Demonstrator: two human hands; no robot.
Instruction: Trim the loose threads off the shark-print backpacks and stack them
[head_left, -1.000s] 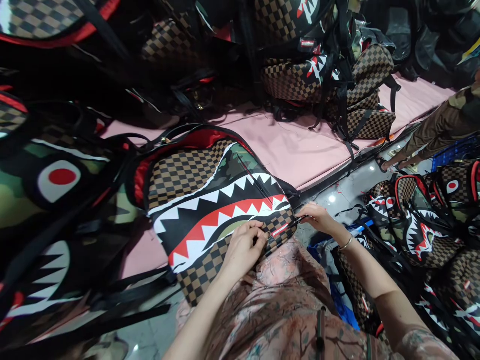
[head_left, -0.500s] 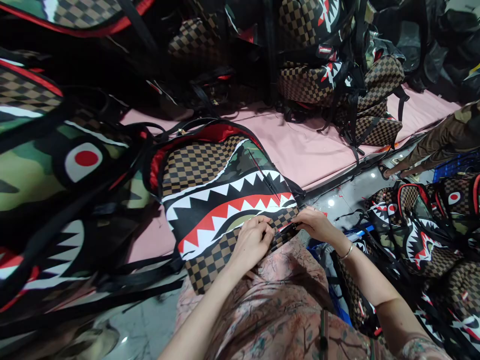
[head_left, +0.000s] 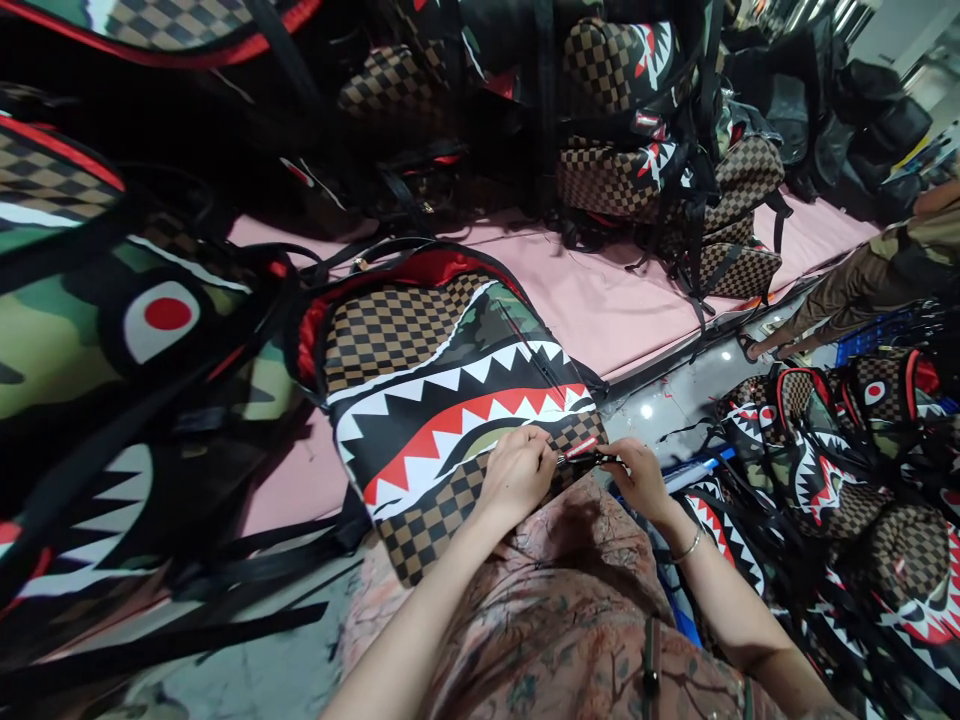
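A shark-mouth backpack with brown-and-black checks and a camouflage patch lies flat, its top gaping on a red lining. At its lower right corner my left hand is closed in a pinch, with a small shiny bit at the fingertips; what it grips is mostly hidden. My right hand pinches the end of a narrow dark strip just off that corner. Between the hands a small red-and-white tag shows against the checks. The bag's near edge rests against my patterned clothing.
The bag lies partly on a pink-covered table. More shark-print backpacks hang or stand at left, lie piled across the table's back, and fill the floor at right. Another person's legs stand beyond the table edge.
My right hand has shifted right and slightly down, away from the bag's corner, with the dark strip in its fingers. The red-and-white tag shows more. My left hand has edged right.
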